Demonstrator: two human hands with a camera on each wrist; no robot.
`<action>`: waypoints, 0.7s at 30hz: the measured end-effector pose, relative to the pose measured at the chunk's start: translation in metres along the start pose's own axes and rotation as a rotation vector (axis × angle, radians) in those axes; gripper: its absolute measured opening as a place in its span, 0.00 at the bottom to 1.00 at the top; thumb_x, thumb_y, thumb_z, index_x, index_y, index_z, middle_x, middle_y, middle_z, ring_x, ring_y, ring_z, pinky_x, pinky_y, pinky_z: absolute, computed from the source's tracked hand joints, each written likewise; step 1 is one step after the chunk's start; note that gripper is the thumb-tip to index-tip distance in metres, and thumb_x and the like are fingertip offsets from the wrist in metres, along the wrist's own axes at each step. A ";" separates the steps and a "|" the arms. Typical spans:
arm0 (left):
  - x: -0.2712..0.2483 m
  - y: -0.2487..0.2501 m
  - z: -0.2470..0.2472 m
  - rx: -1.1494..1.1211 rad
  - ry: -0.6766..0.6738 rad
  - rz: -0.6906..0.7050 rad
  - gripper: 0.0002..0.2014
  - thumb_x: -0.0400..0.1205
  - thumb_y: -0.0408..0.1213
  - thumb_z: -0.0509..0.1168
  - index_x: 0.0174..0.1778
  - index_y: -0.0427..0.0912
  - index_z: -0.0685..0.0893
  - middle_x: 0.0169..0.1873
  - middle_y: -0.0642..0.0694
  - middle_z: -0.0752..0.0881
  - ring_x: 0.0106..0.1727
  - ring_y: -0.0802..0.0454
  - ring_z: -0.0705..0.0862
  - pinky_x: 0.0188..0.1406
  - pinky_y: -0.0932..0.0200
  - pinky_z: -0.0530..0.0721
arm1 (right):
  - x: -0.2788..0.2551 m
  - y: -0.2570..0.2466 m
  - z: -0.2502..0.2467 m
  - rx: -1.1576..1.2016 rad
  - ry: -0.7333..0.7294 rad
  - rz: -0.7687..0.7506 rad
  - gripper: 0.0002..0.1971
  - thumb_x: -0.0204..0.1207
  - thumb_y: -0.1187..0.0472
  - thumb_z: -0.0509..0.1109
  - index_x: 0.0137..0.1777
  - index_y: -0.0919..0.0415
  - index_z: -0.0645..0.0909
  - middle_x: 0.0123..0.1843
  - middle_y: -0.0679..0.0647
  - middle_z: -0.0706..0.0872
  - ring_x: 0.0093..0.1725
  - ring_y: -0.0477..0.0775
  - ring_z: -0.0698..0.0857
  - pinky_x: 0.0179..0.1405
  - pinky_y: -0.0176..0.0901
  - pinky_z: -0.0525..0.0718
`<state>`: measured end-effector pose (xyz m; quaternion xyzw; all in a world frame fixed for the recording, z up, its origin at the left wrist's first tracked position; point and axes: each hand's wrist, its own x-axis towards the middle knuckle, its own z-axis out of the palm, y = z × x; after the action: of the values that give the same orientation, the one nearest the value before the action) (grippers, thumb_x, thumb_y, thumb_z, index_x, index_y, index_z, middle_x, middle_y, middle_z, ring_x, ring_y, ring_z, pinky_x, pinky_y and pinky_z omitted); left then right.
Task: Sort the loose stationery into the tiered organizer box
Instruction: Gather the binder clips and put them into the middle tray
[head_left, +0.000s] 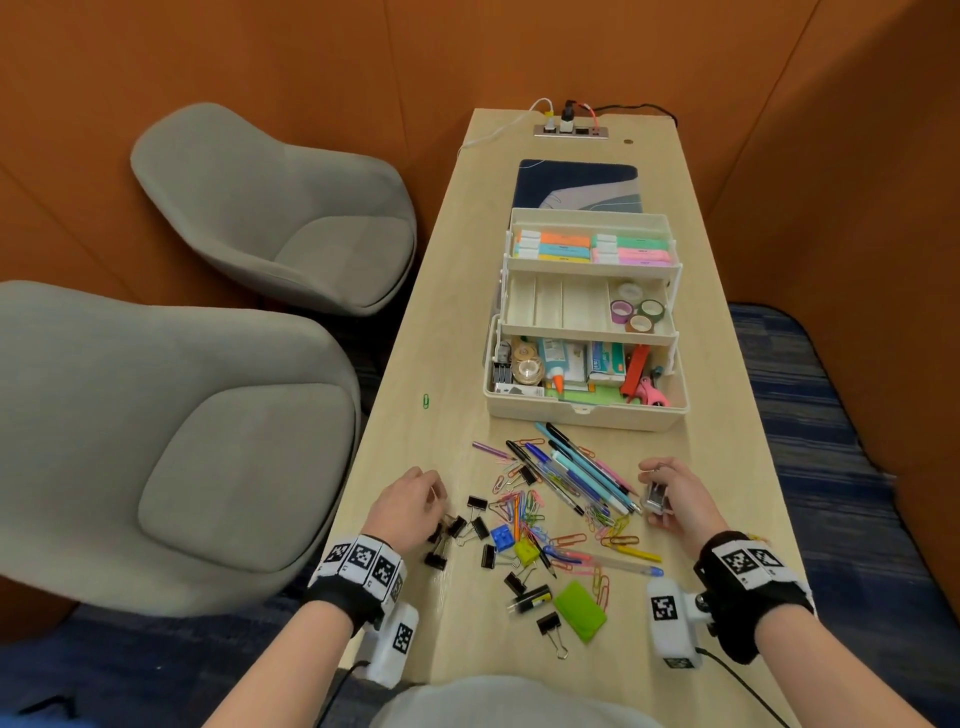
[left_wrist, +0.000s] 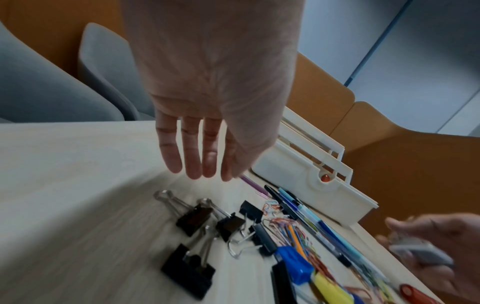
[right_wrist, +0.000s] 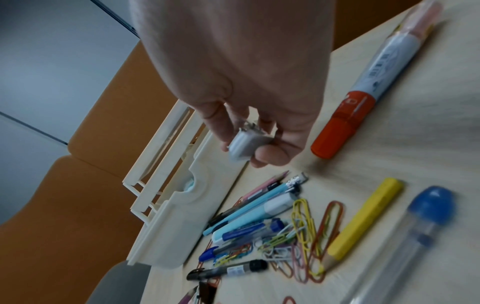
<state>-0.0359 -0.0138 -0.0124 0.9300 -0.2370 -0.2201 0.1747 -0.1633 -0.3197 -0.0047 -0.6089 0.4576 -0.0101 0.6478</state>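
While the loose pile is lying low in the frame, the left hand (head_left: 410, 501) is hovering with fingers straight over the binder clips (head_left: 457, 527), and the right hand (head_left: 675, 493) is pinching a small grey sharpener (head_left: 655, 498). Further up, the tiered organizer box (head_left: 584, 413) is standing open; a loose pinch risks dropping it among the paper clips (head_left: 524, 512).

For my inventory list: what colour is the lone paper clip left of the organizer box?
Green paper clip; the head view shows it best.
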 end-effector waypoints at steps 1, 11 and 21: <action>-0.001 0.002 0.001 -0.003 -0.027 0.026 0.08 0.80 0.45 0.64 0.53 0.49 0.78 0.48 0.52 0.76 0.46 0.55 0.81 0.50 0.59 0.81 | -0.003 0.000 0.001 0.013 -0.011 -0.014 0.08 0.78 0.69 0.59 0.43 0.57 0.78 0.39 0.55 0.77 0.29 0.52 0.74 0.19 0.38 0.73; 0.004 0.025 0.028 0.159 -0.079 0.113 0.13 0.80 0.37 0.66 0.59 0.43 0.75 0.55 0.45 0.77 0.52 0.47 0.79 0.48 0.56 0.79 | -0.020 0.004 0.009 -0.002 -0.045 -0.004 0.14 0.83 0.51 0.59 0.39 0.58 0.74 0.37 0.57 0.76 0.30 0.53 0.74 0.27 0.44 0.69; 0.017 0.020 0.027 0.072 -0.079 0.150 0.10 0.78 0.34 0.64 0.55 0.47 0.75 0.51 0.47 0.81 0.54 0.48 0.78 0.51 0.54 0.79 | 0.019 -0.008 0.004 -0.922 0.077 -0.230 0.20 0.73 0.48 0.72 0.59 0.57 0.76 0.60 0.57 0.71 0.58 0.60 0.79 0.64 0.52 0.77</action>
<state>-0.0431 -0.0450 -0.0320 0.9058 -0.3207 -0.2343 0.1476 -0.1454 -0.3298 -0.0100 -0.8788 0.3677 0.0996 0.2873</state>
